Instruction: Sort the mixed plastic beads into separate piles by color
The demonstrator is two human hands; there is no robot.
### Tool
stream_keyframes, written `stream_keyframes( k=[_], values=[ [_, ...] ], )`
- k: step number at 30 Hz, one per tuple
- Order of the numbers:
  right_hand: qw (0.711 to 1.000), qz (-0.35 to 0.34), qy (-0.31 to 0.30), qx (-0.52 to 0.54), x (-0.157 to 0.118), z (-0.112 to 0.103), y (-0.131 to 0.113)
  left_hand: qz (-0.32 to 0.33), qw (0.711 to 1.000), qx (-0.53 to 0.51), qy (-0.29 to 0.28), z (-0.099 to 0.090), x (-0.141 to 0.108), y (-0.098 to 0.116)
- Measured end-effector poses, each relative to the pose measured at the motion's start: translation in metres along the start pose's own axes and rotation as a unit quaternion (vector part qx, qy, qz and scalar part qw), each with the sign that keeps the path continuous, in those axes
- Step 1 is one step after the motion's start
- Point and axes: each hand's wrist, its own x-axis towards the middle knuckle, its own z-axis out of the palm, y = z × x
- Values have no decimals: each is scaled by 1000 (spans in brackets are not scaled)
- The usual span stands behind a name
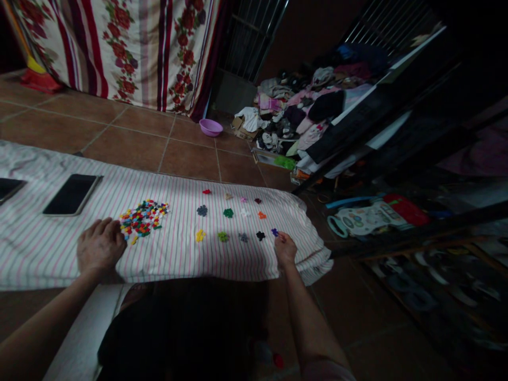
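Coloured pieces (141,219), small and mixed in one heap, lie on the left of a cloth-covered desk (174,259), with single-colour clusters set out in rows to their right. Left hand (101,244): palm down, its fingers touching the near-left edge of the heap; whether it grips a piece cannot be told. Right hand (286,248): fingers curled, tips drawn together at the purple cluster (274,232), at the right end of the near row; at this scale and in dim light, a piece between the tips cannot be made out. The step in hand appears to be sorting by colour, specifically the setting of a piece at the purple cluster; the next move would call for parting the fingertips without disturbing the neighbouring black cluster (260,236). Count: one mixed heap and thirteen clusters. Far row, four: red (206,191), tan (228,196), pink (243,200), dark red (257,201). Middle row, four: dark grey (202,210), green (228,212), white (245,212), orange (262,215). Near row, five: yellow (200,235), lime green (223,237), mid-grey (243,237), black, purple. Also shown: two dark-screened phones (72,194) left of the heap, one cut off by the frame, and one purple basin (211,127) on the floor (190,156).
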Motion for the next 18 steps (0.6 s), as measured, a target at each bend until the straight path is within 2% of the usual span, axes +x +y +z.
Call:
stream_keyframes(
  k=[9,13,18],
  values=[
    [997,25,-19,65,-8,-2,0,-8,1000,17,10,6,0,-1],
    [1000,23,-3,10,-6,-5,0,-4,999,35,-2,6,0,-1],
    [1000,7,-18,-14,-5,-7,4,-5,1000,29,0,9,0,-2]
  ],
)
